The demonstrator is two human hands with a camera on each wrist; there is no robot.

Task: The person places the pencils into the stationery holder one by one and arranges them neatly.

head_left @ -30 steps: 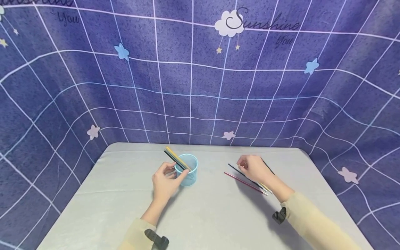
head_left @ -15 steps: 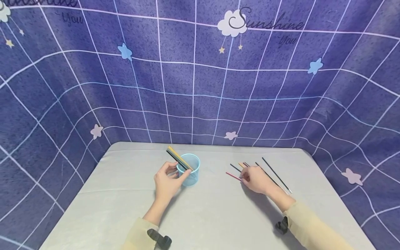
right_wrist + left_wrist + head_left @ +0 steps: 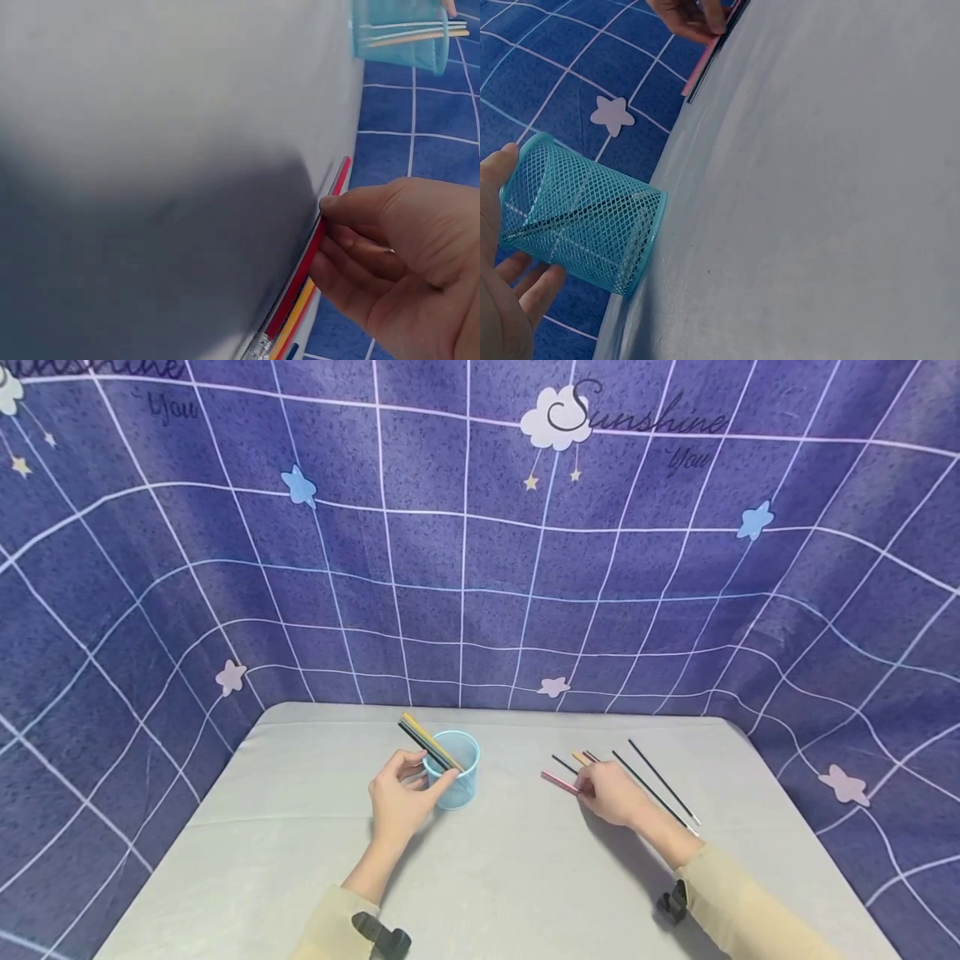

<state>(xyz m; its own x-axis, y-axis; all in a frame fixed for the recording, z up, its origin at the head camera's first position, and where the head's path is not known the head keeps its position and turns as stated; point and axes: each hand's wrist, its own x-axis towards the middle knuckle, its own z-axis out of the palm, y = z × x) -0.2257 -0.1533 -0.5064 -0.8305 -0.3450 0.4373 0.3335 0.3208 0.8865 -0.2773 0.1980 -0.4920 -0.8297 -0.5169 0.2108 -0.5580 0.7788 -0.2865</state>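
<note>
A light-blue mesh pencil cup (image 3: 463,787) stands on the table, gripped near its rim by my left hand (image 3: 400,797). Several pencils (image 3: 423,739), yellow and dark, lean out of it to the left. In the left wrist view the thumb and fingers lie on opposite sides of the cup (image 3: 585,217). My right hand (image 3: 615,795) pinches a red pencil (image 3: 558,782) between thumb and fingertips, low over the table. The right wrist view shows this red pencil (image 3: 304,266) with a silver ferrule, and a yellow pencil (image 3: 296,319) beneath it.
Two dark pencils (image 3: 663,781) lie to the right of my right hand. More pencil ends (image 3: 577,758) poke out beyond its knuckles. A grey cloth covers the table (image 3: 502,877), and a blue gridded curtain (image 3: 480,552) surrounds its back and sides.
My right hand has come from the far pencils toward the nearer red pencil and now pinches it. Pencils once under the hand now show. My left hand keeps its grip on the pencil cup.
</note>
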